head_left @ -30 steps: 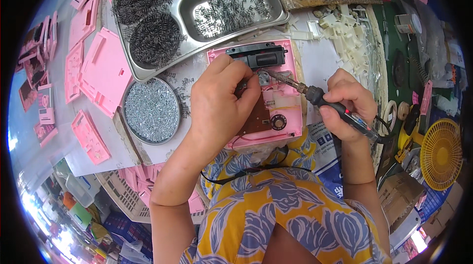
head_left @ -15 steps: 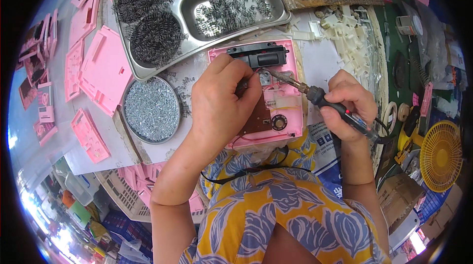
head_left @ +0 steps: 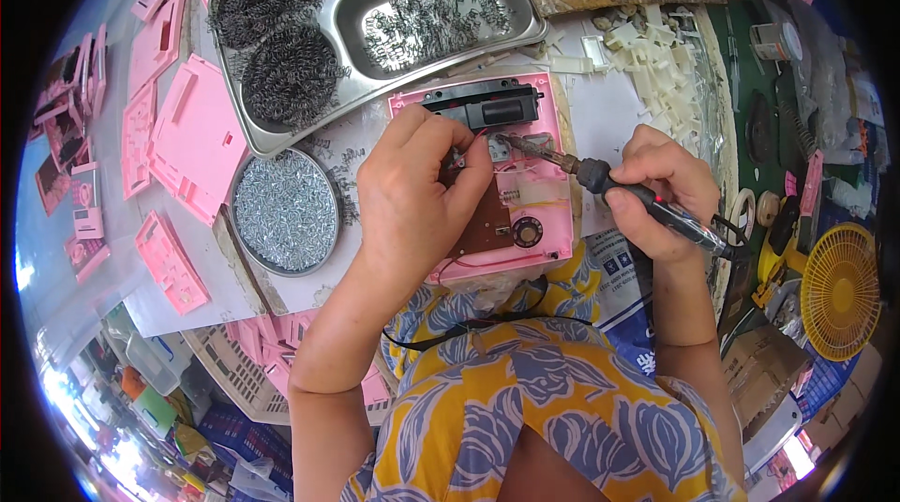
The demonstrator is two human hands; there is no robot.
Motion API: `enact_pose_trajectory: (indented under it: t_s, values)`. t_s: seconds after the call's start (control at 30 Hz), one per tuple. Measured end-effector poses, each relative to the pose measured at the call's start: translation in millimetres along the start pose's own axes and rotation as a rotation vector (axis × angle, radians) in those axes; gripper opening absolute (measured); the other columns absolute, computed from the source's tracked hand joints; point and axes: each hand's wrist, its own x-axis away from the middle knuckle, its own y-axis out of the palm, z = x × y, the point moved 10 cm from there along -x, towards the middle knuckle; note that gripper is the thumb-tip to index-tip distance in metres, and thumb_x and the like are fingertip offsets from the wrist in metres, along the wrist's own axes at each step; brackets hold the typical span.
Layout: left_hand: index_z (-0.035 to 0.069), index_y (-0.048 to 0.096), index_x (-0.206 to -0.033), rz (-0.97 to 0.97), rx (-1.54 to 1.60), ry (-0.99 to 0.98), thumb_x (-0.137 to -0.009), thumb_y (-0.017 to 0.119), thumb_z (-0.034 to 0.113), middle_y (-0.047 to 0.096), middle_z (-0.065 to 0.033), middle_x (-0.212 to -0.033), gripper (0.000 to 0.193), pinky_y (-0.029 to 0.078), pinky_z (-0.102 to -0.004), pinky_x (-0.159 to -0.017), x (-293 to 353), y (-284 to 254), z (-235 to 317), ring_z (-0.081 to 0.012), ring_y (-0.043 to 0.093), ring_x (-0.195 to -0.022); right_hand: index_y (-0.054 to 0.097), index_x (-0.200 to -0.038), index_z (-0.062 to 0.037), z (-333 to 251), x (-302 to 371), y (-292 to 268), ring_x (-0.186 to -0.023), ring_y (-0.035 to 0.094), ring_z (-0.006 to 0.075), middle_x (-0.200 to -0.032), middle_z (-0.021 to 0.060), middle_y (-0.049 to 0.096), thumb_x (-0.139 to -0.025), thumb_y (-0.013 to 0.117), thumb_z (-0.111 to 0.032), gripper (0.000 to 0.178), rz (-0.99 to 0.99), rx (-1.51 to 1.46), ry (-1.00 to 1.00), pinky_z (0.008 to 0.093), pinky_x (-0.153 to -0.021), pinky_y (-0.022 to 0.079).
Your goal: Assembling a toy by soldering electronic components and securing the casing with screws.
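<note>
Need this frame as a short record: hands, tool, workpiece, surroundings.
left_hand: fingers bent at the pink housing; left hand hides whatever it may pinch
right_hand: right hand grips soldering iron
iron_tip: inside housing outline, pointing left; contact unclear
housing_contents: black module, brown board, round black part
left_side: metal tray with dark springs; round dish of small silvery pieces
right_side: white plastic parts

White-covered worktable [head_left: 600, 113], compartmented metal tray [head_left: 375, 85], round dish [head_left: 287, 272], stray springs [head_left: 350, 163], open pink casing [head_left: 556, 241], pale plastic parts [head_left: 661, 66], pink panels [head_left: 195, 136]
</note>
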Motion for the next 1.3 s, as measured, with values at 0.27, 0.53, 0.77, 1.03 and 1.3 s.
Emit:
enact_pose_trajectory:
  t_s: [0.27,0.53,0.77,1.03,1.3]
  values:
    - [0.0,0.065,-0.082,0.011,-0.02,0.021,-0.084,0.076,0.0,0.057,-0.0071,-0.074,0.011,0.046,-0.0277,-0.055,-0.4,-1.3,5.0,-0.0159,0.058,-0.059,0.068,-0.09,-0.0034,0.5,-4.9,4.6,-0.057,0.047,0.0098,-0.071,0.0032,0.058,-0.077,0.081,-0.007,0.019,-0.018,0.007,0.005,0.0248,-0.051,0.032]
    - [0.0,0.065,-0.083,0.03,-0.017,0.034,-0.083,0.076,0.0,0.056,-0.007,-0.075,0.01,0.046,-0.0275,-0.055,0.5,-1.3,4.7,-0.0156,0.058,-0.06,0.068,-0.091,-0.0038,0.1,-7.7,5.2,-0.057,0.047,0.0099,-0.071,0.0033,0.058,-0.077,0.081,-0.008,0.019,-0.015,0.006,-0.006,0.0249,-0.051,0.032]
    - [0.001,0.066,-0.083,0.021,-0.048,0.04,-0.083,0.075,-0.001,0.055,-0.0073,-0.075,0.01,0.047,-0.0276,-0.055,0.8,-0.6,4.9,-0.0161,0.059,-0.061,0.068,-0.091,-0.0042,-0.8,-8.5,4.6,-0.057,0.047,0.0097,-0.071,0.0032,0.058,-0.077,0.082,-0.008,0.02,-0.013,0.007,-0.022,0.0247,-0.051,0.032]
    - [0.001,0.065,-0.084,0.072,-0.066,0.063,-0.08,0.075,-0.003,0.057,-0.0086,-0.078,0.011,0.047,-0.0314,-0.055,2.6,-1.3,7.8,-0.0197,0.059,-0.061,0.069,-0.092,-0.0036,-3.0,-9.0,4.7,-0.057,0.046,0.0094,-0.072,0.0027,0.058,-0.077,0.081,-0.006,0.02,-0.01,0.009,-0.047,0.0247,-0.051,0.031]
    - [0.005,0.064,-0.084,0.116,-0.189,0.126,-0.08,0.075,0.002,0.057,-0.009,-0.081,0.012,0.05,-0.0363,-0.054,4.1,-0.5,12.9,-0.0258,0.061,-0.062,0.069,-0.092,-0.0032,-4.5,-4.9,0.9,-0.056,0.046,0.0087,-0.071,0.0028,0.058,-0.077,0.081,-0.006,0.02,0.008,-0.002,-0.046,0.0248,-0.05,0.03]
